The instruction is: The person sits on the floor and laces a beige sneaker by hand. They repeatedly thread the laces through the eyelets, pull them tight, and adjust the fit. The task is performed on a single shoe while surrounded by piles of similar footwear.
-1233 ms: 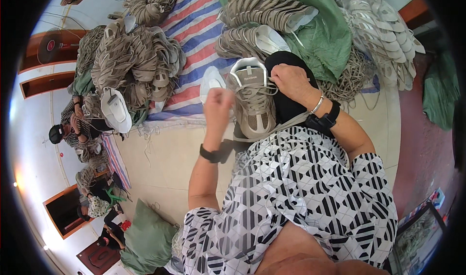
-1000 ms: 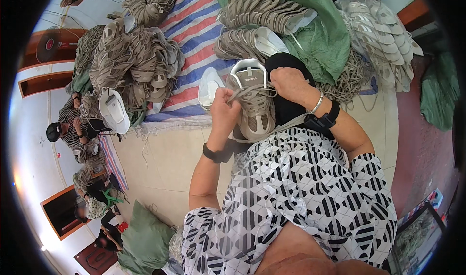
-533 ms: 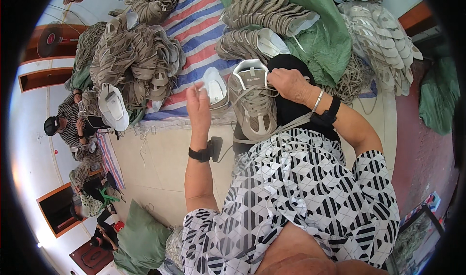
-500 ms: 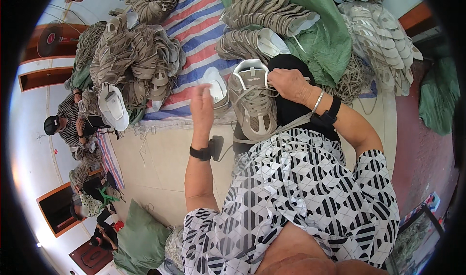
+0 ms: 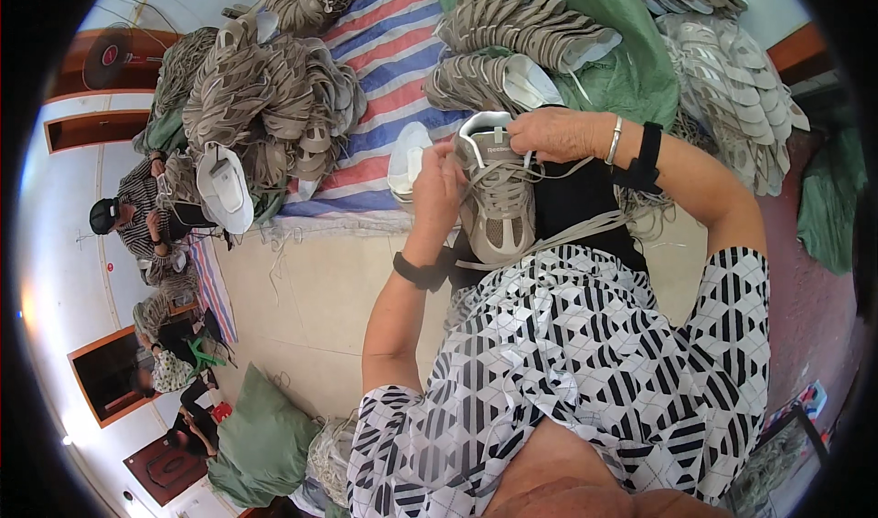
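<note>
A beige and brown mesh shoe upper (image 5: 505, 230) with a white lining rests on my lap, its opening pointing away from me. Pale laces (image 5: 501, 184) cross its front, and a loose length trails over my dark trousers. My left hand (image 5: 437, 191) is closed at the left edge of the opening, fingertips against the upper. At the right edge, my right hand (image 5: 560, 136) pinches a shoelace close to the top eyelets; its fingertips partly cover that side. A separate pale shoe upper (image 5: 407, 160) lies on the striped sheet just beyond my left hand.
Nested shoe uppers (image 5: 526, 32) lie on a green sack (image 5: 640, 70) ahead. A large heap of uppers (image 5: 265, 97) covers the left of the striped sheet (image 5: 389, 38). More stacked uppers (image 5: 732, 88) are at right. Co-workers (image 5: 137, 207) sit far left beside a green bag (image 5: 265, 445).
My left hand has come down to the right, from above the sheet to the shoe's left edge. The right hand stays by the opening, its forearm now raised farther out to the right.
</note>
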### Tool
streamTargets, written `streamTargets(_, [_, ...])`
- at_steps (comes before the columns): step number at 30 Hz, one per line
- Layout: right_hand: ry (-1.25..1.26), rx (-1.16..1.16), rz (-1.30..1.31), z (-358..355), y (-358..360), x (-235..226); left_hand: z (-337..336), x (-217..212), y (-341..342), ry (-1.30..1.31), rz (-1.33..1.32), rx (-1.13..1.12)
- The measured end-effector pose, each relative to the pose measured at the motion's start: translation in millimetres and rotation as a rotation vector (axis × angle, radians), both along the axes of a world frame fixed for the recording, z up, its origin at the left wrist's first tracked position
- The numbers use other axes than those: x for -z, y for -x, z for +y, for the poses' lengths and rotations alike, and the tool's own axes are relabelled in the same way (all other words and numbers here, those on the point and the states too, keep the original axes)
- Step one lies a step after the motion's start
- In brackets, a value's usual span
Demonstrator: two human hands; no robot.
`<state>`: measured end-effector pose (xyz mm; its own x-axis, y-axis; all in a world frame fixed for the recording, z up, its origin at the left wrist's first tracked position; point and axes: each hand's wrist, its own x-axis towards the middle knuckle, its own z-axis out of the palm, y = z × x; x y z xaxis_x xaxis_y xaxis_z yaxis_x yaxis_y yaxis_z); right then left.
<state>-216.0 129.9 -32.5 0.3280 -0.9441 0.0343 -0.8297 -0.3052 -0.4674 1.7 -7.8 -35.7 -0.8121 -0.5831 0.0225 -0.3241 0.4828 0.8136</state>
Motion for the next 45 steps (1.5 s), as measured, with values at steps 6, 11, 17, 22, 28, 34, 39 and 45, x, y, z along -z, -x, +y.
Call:
streamTargets(6, [-0.272,0.001,0.105,-31,-3,-3,-3,0,-7,-0.107,-0.001,0.009])
streamTargets(11, [-0.243,0.299,0.163,-26,-32,1,-7,16,-7,-0.180,0.268,-0.077])
streamTargets(17, [-0.478,0.729,-0.736,-35,-4,-7,-4,16,-14,-0.218,0.141,-0.080])
streamTargets(22, [0.290,1.105,-1.527,-25,82,-3,-9,24,-13,0.060,0.157,0.003])
streamTargets(28, [0.322,1.215,-0.633,-1,75,39,-18,40,-9,-0.125,0.078,0.008])
streamTargets(34, [0.122,0.548,-0.396,-19,-42,11,-19,27,-10,0.085,0.124,0.067])
streamTargets(39, [-0.036,0.538,-0.521,-26,-48,21,-16,14,-2,0.181,0.065,0.120])
streamTargets(45, [0.006,0.541,-0.541,-20,-54,21,-38,5,5,0.063,0.033,0.352])
